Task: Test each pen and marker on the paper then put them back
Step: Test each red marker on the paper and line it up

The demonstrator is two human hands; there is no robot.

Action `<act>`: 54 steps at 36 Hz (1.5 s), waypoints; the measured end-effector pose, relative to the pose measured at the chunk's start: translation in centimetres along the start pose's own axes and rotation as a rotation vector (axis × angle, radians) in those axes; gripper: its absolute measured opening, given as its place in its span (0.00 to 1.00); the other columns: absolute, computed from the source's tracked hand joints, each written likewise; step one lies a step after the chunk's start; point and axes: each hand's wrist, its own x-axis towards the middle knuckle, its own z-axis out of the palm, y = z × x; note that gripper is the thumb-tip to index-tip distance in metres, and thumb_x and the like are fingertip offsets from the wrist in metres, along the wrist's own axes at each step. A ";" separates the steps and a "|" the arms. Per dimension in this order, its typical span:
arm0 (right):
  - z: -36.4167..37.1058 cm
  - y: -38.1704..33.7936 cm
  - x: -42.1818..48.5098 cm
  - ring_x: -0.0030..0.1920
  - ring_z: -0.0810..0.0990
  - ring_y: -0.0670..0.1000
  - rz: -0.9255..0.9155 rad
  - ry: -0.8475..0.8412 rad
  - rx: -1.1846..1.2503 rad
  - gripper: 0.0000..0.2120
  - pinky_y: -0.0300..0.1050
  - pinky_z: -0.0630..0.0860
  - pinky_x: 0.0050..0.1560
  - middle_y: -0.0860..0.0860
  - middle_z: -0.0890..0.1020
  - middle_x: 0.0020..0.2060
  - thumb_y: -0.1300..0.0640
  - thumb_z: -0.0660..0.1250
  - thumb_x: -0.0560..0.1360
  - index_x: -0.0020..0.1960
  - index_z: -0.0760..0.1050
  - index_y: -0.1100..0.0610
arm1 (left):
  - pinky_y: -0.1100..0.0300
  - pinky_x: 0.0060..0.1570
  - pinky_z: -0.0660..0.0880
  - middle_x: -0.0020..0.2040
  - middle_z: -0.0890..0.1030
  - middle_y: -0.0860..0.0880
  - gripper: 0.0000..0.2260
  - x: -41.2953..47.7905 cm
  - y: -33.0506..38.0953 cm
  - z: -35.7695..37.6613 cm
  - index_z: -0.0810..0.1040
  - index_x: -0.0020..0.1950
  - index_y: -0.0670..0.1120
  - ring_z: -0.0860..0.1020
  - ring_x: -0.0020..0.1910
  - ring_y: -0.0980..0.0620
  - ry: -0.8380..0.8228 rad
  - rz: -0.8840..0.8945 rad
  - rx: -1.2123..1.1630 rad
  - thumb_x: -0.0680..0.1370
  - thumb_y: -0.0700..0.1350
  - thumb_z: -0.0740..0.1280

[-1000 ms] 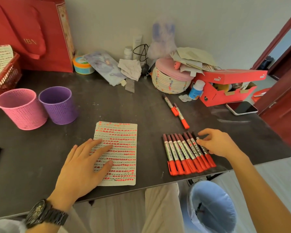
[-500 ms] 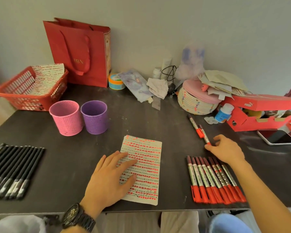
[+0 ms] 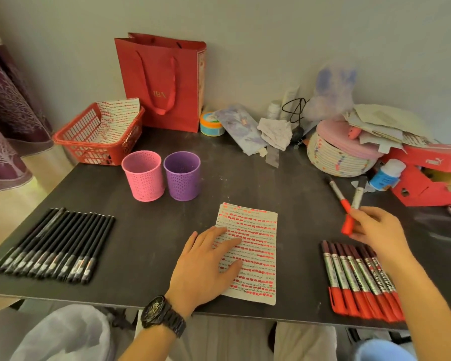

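Note:
A sheet of paper (image 3: 255, 256) covered in rows of red marks lies at the table's front middle. My left hand (image 3: 206, 264) rests flat on its left side, fingers spread. My right hand (image 3: 375, 230) holds a red-capped marker (image 3: 353, 209) lifted off the table, cap end down. A second loose red marker (image 3: 337, 192) lies just behind it. Several red markers (image 3: 357, 280) lie in a row at the front right. A row of black pens (image 3: 55, 248) lies at the front left.
A pink cup (image 3: 143, 175) and a purple cup (image 3: 182, 175) stand behind the paper. A red basket (image 3: 94, 136) and red bag (image 3: 167, 82) sit at the back left. A woven basket (image 3: 339, 157), a small bottle (image 3: 385, 175) and a red shoebox (image 3: 427, 175) crowd the back right.
My right hand left the marker row, reached back to the two loose markers and picked one up. The view has swung left and up. My left hand stays on the paper.

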 end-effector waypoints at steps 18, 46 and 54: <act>8.6 3.8 -24.2 0.51 0.86 0.53 -0.015 -0.407 0.471 0.11 0.40 0.81 0.47 0.58 0.87 0.48 0.59 0.77 0.68 0.50 0.85 0.57 | 0.53 0.39 0.74 0.38 0.78 0.60 0.20 -9.0 7.3 0.2 0.72 0.43 0.58 0.77 0.39 0.58 0.107 0.007 -0.522 0.83 0.64 0.47; 6.9 1.8 -22.2 0.21 0.51 0.48 0.287 -0.645 1.180 0.24 0.39 0.59 0.26 0.46 0.55 0.20 0.52 0.72 0.70 0.27 0.57 0.50 | 0.58 0.33 0.66 0.25 0.67 0.45 0.27 -10.6 9.5 1.5 0.66 0.27 0.44 0.68 0.27 0.46 -0.231 -0.263 -0.796 0.78 0.62 0.51; 2.6 0.6 -16.9 0.22 0.58 0.45 0.118 -0.387 1.083 0.25 0.39 0.64 0.29 0.44 0.60 0.20 0.50 0.54 0.83 0.27 0.60 0.50 | 0.62 0.34 0.64 0.24 0.66 0.54 0.33 -10.6 6.6 0.6 0.63 0.25 0.49 0.64 0.26 0.56 -0.144 -0.372 -0.875 0.78 0.73 0.49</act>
